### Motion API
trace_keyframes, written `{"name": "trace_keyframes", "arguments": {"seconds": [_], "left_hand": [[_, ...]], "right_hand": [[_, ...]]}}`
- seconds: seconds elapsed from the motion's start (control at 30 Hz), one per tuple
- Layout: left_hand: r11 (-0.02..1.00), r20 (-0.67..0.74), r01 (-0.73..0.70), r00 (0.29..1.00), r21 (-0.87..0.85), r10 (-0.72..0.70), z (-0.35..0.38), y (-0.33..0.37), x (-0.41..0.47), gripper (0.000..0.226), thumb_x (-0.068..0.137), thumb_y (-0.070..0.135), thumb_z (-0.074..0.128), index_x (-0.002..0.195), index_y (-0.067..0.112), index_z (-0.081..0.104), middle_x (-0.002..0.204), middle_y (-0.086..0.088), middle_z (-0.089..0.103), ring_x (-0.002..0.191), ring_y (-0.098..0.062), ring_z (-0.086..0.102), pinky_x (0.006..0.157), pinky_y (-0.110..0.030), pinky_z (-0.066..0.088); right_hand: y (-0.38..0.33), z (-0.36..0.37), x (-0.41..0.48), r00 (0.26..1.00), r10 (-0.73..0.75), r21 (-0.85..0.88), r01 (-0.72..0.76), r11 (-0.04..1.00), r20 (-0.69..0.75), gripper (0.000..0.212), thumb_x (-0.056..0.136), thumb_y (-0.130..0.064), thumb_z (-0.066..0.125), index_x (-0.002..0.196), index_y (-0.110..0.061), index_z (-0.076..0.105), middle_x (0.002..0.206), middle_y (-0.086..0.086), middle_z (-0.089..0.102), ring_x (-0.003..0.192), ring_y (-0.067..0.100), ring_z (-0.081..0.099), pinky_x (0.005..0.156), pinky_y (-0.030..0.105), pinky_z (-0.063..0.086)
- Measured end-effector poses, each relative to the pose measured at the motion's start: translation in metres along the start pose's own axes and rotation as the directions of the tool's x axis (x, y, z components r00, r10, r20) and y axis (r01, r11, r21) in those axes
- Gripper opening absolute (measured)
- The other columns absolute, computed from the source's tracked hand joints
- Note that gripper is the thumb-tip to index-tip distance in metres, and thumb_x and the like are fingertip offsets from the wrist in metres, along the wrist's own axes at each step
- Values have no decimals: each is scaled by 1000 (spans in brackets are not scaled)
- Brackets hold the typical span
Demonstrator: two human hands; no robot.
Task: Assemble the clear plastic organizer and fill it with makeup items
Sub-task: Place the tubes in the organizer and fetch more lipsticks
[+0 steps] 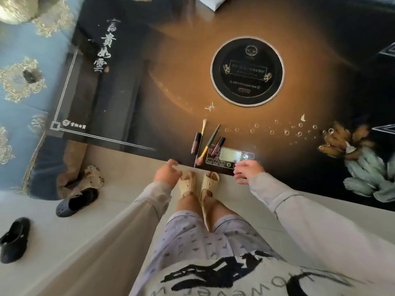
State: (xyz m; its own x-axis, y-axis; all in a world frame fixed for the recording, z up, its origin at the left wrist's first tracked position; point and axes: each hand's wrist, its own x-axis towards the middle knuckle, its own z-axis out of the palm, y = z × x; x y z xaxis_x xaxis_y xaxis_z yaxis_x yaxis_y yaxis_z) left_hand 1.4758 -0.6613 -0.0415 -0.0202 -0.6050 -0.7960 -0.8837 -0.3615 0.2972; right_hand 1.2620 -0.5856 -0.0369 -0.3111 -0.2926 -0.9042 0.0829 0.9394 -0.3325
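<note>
the brushes [210, 139] and lip tubes [196, 143] lie bunched by the control panel [229, 155] at the counter [171, 92] edge, likely to be easy to grab. left hand [167, 173] and right hand [248, 169] hang loose beside it, holding nothing. no organizer shows.

"富貴如雲" on tbl top [181, 77]

Head camera: worn on the head, aimed steeply down — chest, legs and feet [210, 178] fill the lower middle.
Facing: forward over the table [181, 82] edge.
Nearness: close — left hand [166, 173] and right hand [248, 169] sit at its near edge; wide-angle, lines bend.
</note>
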Motion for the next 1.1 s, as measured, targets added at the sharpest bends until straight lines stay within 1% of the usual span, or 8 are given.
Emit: {"name": "trace_keyframes", "arguments": {"seconds": [0.1, 0.23, 0.4, 0.5, 0.7, 0.9, 0.97, 1.1], "left_hand": [[996, -5, -83, 997, 25, 83, -2, 29, 25, 41, 89, 22, 55, 127, 11, 45, 121, -16, 60, 109, -32, 58, 92, -35, 47], [990, -10, -118, 993, 75, 119, 4, 54, 56, 43, 88, 31, 58, 122, 8, 44, 119, -16, 57, 106, -31, 59, 91, -40, 51], [970, -60, -166, 982, 178, 179, 15, 70, 78, 32, 92, 30, 49, 114, 8, 45, 113, -16, 58, 98, -33, 59, 73, -38, 46], [964, -81, -177, 977, 198, 196, 17, 71, 84, 28, 94, 28, 45, 114, 8, 46, 110, -15, 58, 91, -29, 59, 67, -35, 43], [960, -18, -160, 986, 230, 169, 12, 72, 85, 30, 93, 25, 47, 118, 7, 48, 113, -13, 59, 96, -28, 61, 71, -33, 47], [938, 51, -157, 988, 310, 149, -13, 57, 57, 34, 93, 26, 49, 120, 6, 48, 112, -15, 61, 90, -25, 59, 77, -32, 51], [936, 92, -159, 986, 315, 136, -23, 44, 41, 34, 92, 26, 51, 120, 7, 49, 112, -15, 62, 90, -24, 60, 80, -32, 52], [900, 203, -177, 974, 398, 101, -40, 8, 6, 33, 89, 24, 53, 117, 6, 53, 116, -17, 64, 101, -30, 62, 85, -34, 50]], "right_hand": [[-23, 19, 21, 997, 21, 94, -15, 995, -68, 23, 85, -4, 59, 106, -10, 53, 69, 7, 53, 51, 13, 57, 48, 27, 52], [-41, 42, 48, 985, 17, 57, -7, 998, -172, 44, 78, -18, 68, 117, -6, 51, 112, 17, 63, 104, 34, 61, 93, 47, 51], [-53, 57, 67, 951, -71, -109, 40, 993, -302, 36, 82, -29, 66, 108, -7, 54, 109, 13, 65, 98, 31, 63, 75, 31, 49], [-56, 59, 71, 941, -102, -209, 34, 977, -324, 35, 85, -29, 63, 108, -5, 54, 111, 14, 64, 101, 32, 61, 75, 33, 46], [-55, 57, 66, 937, -121, -239, 41, 970, -329, 32, 86, -26, 60, 108, -3, 54, 109, 16, 65, 99, 32, 62, 71, 31, 44], [-34, 42, 31, 967, -105, -240, 48, 969, -230, 30, 86, -24, 59, 111, -6, 57, 113, 14, 65, 98, 28, 61, 71, 26, 43], [-21, 35, 12, 972, -90, -204, 45, 978, -217, 33, 86, -22, 59, 116, -7, 57, 117, 13, 64, 104, 29, 61, 78, 27, 47], [11, 17, -25, 980, -24, -186, -14, 982, -200, 35, 86, -22, 59, 117, -6, 57, 116, 17, 63, 104, 34, 61, 90, 46, 53]]}}
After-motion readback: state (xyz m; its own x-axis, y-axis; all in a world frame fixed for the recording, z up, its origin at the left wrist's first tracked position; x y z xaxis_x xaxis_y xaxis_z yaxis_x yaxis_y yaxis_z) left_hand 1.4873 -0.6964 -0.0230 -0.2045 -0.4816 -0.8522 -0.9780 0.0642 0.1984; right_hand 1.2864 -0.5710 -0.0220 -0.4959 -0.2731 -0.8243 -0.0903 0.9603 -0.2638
